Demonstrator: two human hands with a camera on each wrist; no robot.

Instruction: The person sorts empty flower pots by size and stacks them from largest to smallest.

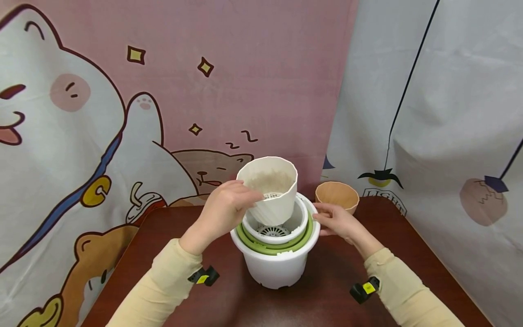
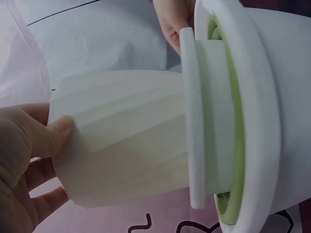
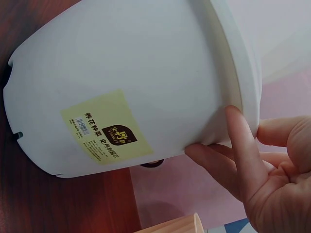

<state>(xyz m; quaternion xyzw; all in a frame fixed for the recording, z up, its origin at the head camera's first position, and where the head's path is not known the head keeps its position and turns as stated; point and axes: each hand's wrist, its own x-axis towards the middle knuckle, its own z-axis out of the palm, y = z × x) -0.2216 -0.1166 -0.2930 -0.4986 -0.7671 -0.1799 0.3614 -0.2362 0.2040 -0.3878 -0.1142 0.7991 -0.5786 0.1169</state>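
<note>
My left hand [image 1: 226, 204] pinches the rim of a cream faceted flower pot [image 1: 282, 206], thumb outside in the left wrist view. The cream pot is upright, its base partly inside a smaller white pot [image 1: 305, 213] with a slotted bottom. That white pot sits within a green pot [image 1: 261, 248], and both are nested in a large white pot [image 1: 275, 270]. With its fingers and thumb, my right hand [image 1: 337, 221] grips the large pot's rim on the right side. A yellow label [image 3: 108, 133] shows on the large pot in the right wrist view.
An orange-tan pot [image 1: 337, 196] stands at the back right, just behind my right hand. Everything rests on a dark red-brown table [image 1: 196, 299]. Printed cloths [image 1: 278, 91] hang along the table's back and sides.
</note>
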